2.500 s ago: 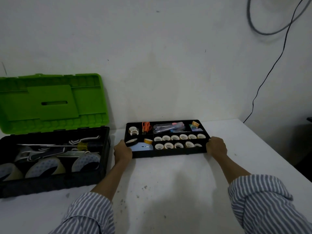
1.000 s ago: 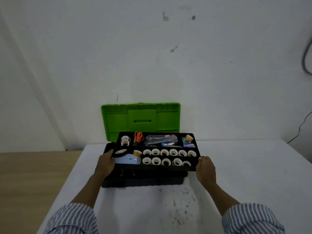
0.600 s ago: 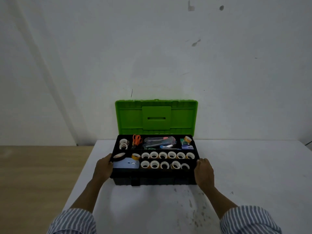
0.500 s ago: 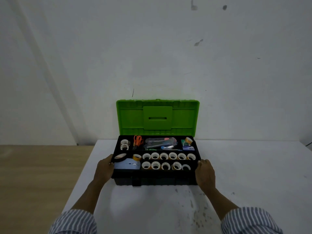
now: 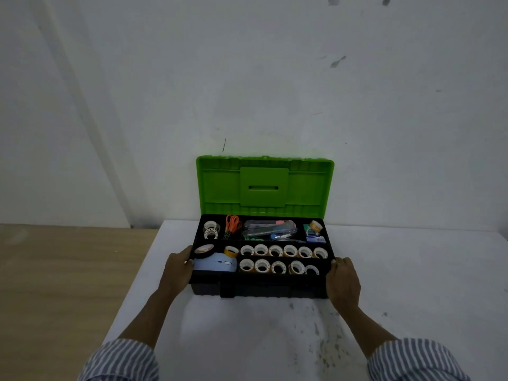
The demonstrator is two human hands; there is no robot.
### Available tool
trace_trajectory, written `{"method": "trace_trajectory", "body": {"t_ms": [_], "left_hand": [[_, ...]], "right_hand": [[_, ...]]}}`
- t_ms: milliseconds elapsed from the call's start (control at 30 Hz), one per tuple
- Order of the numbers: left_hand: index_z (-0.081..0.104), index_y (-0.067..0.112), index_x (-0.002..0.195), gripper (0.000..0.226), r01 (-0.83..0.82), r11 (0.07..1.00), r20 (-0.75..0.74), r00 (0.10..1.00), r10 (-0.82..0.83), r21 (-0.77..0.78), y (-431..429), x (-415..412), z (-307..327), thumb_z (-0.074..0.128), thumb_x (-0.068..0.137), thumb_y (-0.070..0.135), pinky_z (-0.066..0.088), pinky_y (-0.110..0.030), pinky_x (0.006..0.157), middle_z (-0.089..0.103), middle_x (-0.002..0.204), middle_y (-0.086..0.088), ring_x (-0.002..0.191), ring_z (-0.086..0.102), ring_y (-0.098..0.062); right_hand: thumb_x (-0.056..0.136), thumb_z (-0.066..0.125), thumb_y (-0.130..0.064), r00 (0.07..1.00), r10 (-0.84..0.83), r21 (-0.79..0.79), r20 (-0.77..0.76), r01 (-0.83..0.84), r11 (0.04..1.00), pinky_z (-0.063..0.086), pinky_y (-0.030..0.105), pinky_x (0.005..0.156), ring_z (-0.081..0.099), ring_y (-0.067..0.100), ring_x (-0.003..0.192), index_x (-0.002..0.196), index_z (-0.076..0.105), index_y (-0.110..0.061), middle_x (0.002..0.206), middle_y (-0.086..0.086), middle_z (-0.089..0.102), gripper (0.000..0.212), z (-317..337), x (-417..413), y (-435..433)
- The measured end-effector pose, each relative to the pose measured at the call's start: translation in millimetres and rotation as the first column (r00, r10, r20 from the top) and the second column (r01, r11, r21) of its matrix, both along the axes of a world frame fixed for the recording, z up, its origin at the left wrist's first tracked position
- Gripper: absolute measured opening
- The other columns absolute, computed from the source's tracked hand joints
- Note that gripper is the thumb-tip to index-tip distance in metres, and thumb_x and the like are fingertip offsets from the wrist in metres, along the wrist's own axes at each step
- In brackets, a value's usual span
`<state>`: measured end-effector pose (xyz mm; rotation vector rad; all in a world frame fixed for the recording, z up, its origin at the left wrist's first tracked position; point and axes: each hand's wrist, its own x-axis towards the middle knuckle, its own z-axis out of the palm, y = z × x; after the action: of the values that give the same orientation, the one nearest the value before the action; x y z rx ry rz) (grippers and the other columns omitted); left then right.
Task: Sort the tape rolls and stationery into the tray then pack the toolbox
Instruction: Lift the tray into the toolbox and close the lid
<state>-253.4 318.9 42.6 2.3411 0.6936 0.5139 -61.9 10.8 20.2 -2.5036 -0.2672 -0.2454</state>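
Black tray (image 5: pixel 264 276) sat in the top of the open toolbox (image 5: pixel 275 292), green lid (image 5: pixel 265 185) upright behind. Front-right compartments held two rows of small tape rolls (image 5: pixel 275 250). Front left: a black roll (image 5: pixel 204 250), a yellow roll (image 5: pixel 231 251) & a pale-blue dispenser (image 5: pixel 215 265). Back row: clear rolls (image 5: pixel 211 229), orange scissors (image 5: pixel 232 229), mixed stationery (image 5: pixel 270 231). Left hand (image 5: pixel 177 270) gripped the tray's left end, right hand (image 5: pixel 342 281) its right end — hands well apart. Toolbox stood on a white table (image 5: pixel 247 339) — back to the wall.
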Motion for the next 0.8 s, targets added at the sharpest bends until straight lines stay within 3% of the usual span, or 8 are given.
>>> {"method": "trace_trajectory", "body": {"t_ms": [133, 333, 400, 567, 667, 767, 800], "left_hand": [[0.059, -0.009, 0.104, 0.032, 0.007, 1.0, 0.011, 1.0, -0.007, -0.016, -4, 3, -1, 0.042, 0.08, -0.021, 0.04, -0.03, 0.062, 0.066, 0.088, -0.029, 0.075, 0.055, -0.022], [0.057, -0.006, 0.113, 0.039, 0.009, 1.0, -0.015, 1.0, -0.009, -0.012, -2, 4, -1, 0.042, 0.08, -0.021, 0.038, -0.017, 0.058, 0.066, 0.095, -0.021, 0.08, 0.057, -0.023], [0.059, -0.005, 0.113, 0.038, -0.014, 1.0, -0.027, 1.0, 0.013, -0.015, 2, 4, -8, 0.044, 0.081, -0.019, 0.042, -0.025, 0.059, 0.067, 0.089, -0.024, 0.076, 0.061, -0.03], [0.055, 0.014, 0.126, 0.038, -0.198, 0.979, -0.159, 0.969, 0.189, -0.041, -1, 4, -19, 0.05, 0.09, 0.004, 0.044, -0.039, 0.081, 0.059, 0.082, -0.021, 0.096, 0.054, -0.039], [0.047, 0.018, 0.132, 0.039, -0.269, 0.963, -0.192, 0.947, 0.258, -0.03, -7, 2, -22, 0.049, 0.093, 0.017, 0.032, -0.044, 0.097, 0.058, 0.103, -0.022, 0.122, 0.034, -0.036], [0.047, 0.015, 0.131, 0.044, -0.202, 0.979, -0.169, 0.966, 0.195, -0.023, -6, -5, -26, 0.044, 0.093, 0.034, 0.033, -0.05, 0.095, 0.063, 0.08, -0.016, 0.116, 0.04, -0.043], [0.047, 0.014, 0.132, 0.048, -0.175, 0.984, -0.17, 0.971, 0.167, -0.032, -5, -7, -25, 0.042, 0.092, 0.039, 0.032, -0.05, 0.096, 0.063, 0.082, -0.014, 0.118, 0.039, -0.04]], "right_hand": [[0.099, 0.038, -0.009, 1.0, 0.007, 0.002, -0.001, -0.007, 1.0, 0.043, 0.035, 0.066, 0.058, 0.036, 0.079, 0.09, 0.059, 0.006, 0.095, 0.021, 0.058, 0.028, 1, 6, -3], [0.098, 0.04, -0.009, 0.999, -0.004, 0.027, -0.033, 0.005, 1.0, 0.042, 0.035, 0.067, 0.058, 0.036, 0.08, 0.087, 0.062, 0.006, 0.093, 0.021, 0.058, 0.029, -1, 5, -2], [0.098, 0.042, -0.009, 0.999, -0.019, 0.049, -0.049, 0.021, 0.999, 0.039, 0.032, 0.065, 0.058, 0.036, 0.08, 0.086, 0.063, 0.007, 0.091, 0.021, 0.059, 0.029, -1, 7, -1], [0.097, 0.047, -0.012, 0.996, -0.05, 0.101, -0.079, 0.058, 0.993, 0.039, 0.03, 0.061, 0.057, 0.032, 0.078, 0.088, 0.062, 0.008, 0.086, 0.019, 0.057, 0.026, -6, 9, 0], [0.096, 0.051, -0.019, 0.985, -0.122, 0.216, -0.124, 0.147, 0.965, 0.043, 0.034, 0.062, 0.058, 0.031, 0.077, 0.091, 0.055, 0.005, 0.081, 0.009, 0.05, 0.024, -7, 6, 1], [0.094, 0.054, -0.021, 0.992, -0.103, 0.181, -0.074, 0.114, 0.977, 0.041, 0.029, 0.059, 0.055, 0.025, 0.072, 0.101, 0.059, 0.003, 0.085, 0.005, 0.046, 0.026, -10, 6, -2], [0.092, 0.057, -0.019, 0.998, -0.069, 0.142, -0.013, 0.071, 0.987, 0.042, 0.029, 0.058, 0.055, 0.025, 0.071, 0.107, 0.062, 0.001, 0.087, 0.007, 0.048, 0.026, -11, 7, -4]]}}
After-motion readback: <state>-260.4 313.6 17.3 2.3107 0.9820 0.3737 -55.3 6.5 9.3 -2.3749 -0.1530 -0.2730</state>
